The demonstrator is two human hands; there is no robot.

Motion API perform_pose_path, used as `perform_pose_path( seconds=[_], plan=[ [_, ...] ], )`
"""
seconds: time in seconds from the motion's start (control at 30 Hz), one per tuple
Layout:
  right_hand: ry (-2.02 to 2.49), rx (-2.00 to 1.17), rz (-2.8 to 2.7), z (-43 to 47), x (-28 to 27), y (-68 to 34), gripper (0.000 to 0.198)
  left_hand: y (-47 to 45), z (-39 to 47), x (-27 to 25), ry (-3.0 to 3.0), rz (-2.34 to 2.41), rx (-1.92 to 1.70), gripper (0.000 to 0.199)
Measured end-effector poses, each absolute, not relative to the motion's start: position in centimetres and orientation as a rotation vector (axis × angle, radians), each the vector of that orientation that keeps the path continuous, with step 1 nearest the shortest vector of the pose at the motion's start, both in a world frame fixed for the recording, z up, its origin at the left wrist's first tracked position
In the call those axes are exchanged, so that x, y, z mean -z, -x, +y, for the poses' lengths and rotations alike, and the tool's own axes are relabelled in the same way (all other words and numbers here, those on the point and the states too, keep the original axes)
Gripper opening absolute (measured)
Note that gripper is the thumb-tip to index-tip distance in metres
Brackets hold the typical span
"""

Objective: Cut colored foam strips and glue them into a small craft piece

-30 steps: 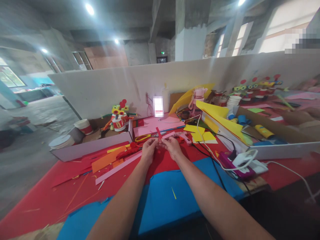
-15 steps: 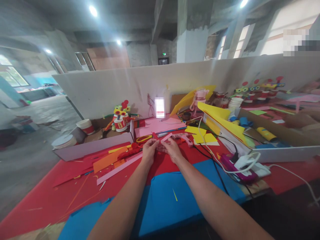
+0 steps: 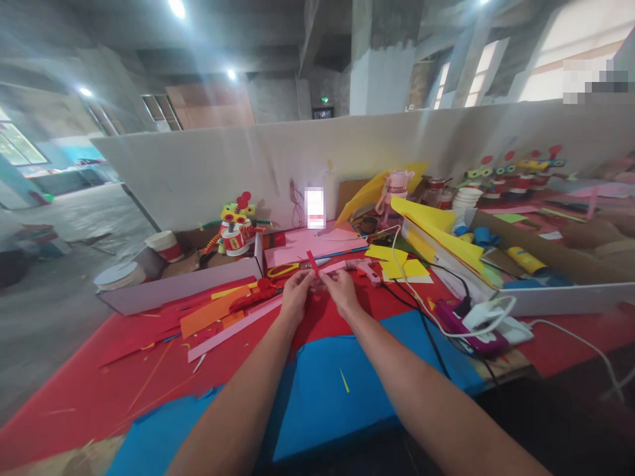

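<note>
Both hands meet above the red table covering, fingertips pinched close together. My left hand point(image 3: 296, 294) and my right hand point(image 3: 342, 289) are closed on thin paper strips that cross between them. A red paper strip point(image 3: 312, 260) sticks up from the fingertips, and a pink paper strip point(image 3: 338, 266) runs off to the right above my right hand. The fingers hide where the strips join. Just beyond lie yellow-handled scissors point(image 3: 282, 270) and a pink glue gun point(image 3: 369, 272).
Left stands a box point(image 3: 181, 287) with a paper-cup robot figure point(image 3: 237, 228). Orange paper point(image 3: 213, 314) lies in front. Right are a purple power strip point(image 3: 466, 330) with cables and a box point(image 3: 565, 299) of paper rolls. Blue sheeting point(image 3: 337, 390) covers the near edge.
The red strip now stands more upright and shows longer above the fingertips. The pink strip has tilted flatter. Both hands stay together, and the view has shifted slightly.
</note>
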State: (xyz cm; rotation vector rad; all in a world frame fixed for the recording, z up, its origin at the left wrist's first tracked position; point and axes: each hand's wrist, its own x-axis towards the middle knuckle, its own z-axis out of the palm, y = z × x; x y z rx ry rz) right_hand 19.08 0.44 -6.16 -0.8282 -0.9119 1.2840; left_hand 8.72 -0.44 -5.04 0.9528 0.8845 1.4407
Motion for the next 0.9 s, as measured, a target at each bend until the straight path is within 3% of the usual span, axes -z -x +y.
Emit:
perform_pose_path(
  seconds=[0.33, 0.9],
  plan=[
    [0.810, -1.405, -1.001, -0.1, 5.5, -19.7, 0.030, -8.4, -0.1, 5.2, -0.972, 0.990, -1.464, 0.033],
    [0.896, -1.301, -0.970, 0.7, 5.7, -20.1, 0.023, -8.5, -0.4, 4.6, -1.008, 1.010, -1.450, 0.028]
  ],
)
